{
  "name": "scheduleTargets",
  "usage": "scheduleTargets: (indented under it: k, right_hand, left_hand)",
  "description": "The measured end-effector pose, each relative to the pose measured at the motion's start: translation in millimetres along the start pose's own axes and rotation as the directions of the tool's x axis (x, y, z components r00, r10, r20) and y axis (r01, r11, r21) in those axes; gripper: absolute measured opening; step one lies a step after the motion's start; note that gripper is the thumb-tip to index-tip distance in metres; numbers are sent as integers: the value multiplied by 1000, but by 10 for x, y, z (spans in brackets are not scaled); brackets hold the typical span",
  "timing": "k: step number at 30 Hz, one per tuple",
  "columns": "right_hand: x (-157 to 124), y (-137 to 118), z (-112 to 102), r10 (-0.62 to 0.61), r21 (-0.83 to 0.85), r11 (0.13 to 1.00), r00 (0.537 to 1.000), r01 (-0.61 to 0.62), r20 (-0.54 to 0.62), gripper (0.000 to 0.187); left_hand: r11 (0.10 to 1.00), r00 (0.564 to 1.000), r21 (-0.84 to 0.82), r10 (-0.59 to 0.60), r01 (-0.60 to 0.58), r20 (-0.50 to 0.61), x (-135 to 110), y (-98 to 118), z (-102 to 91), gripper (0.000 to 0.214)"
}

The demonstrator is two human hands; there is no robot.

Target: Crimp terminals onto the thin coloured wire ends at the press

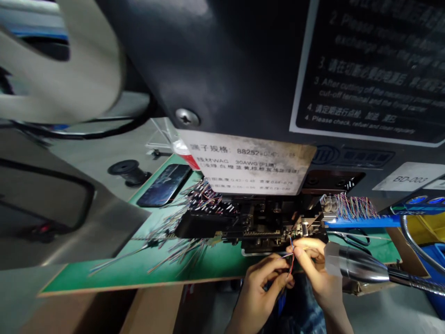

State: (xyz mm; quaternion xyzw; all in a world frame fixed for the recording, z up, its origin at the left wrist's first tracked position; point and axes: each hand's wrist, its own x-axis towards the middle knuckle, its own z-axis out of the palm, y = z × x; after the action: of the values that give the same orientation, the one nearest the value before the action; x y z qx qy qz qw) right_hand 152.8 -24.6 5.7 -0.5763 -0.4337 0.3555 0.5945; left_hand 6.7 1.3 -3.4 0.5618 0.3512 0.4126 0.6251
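Thin coloured wires (292,256), red, blue and white among them, run between my two hands in front of the dark terminal crimping machine (225,69). My left hand (262,290) is closed, pinching the wires between thumb and fingers. From the other side my right hand (314,266) pinches the same wires a little higher. One blue wire end points up at the machine's metal crimping head (295,229), just above my fingertips; whether it touches cannot be told. Part of the right hand lies behind a metal lamp head (361,264).
Bundles of cut wires (181,253) lie on the green table (86,280) at the left, with a phone (165,185) behind. More wires (358,206) sit at the right, near black-handled scissors (358,237). A black spool (128,172) stands farther back.
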Motion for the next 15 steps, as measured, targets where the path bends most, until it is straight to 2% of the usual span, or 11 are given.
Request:
scheduleTargets:
  k: [8,15]
  right_hand:
    - [26,-44,5,30,18,999,1000,-30,-1,18]
    - [13,-31,19,25,9,1000,1000,-25,6,19]
  left_hand:
    - [999,999,15,34,-34,-12,-7,-7,-19,19]
    - [1000,1000,-2,6,-7,-23,-18,-16,-1,22]
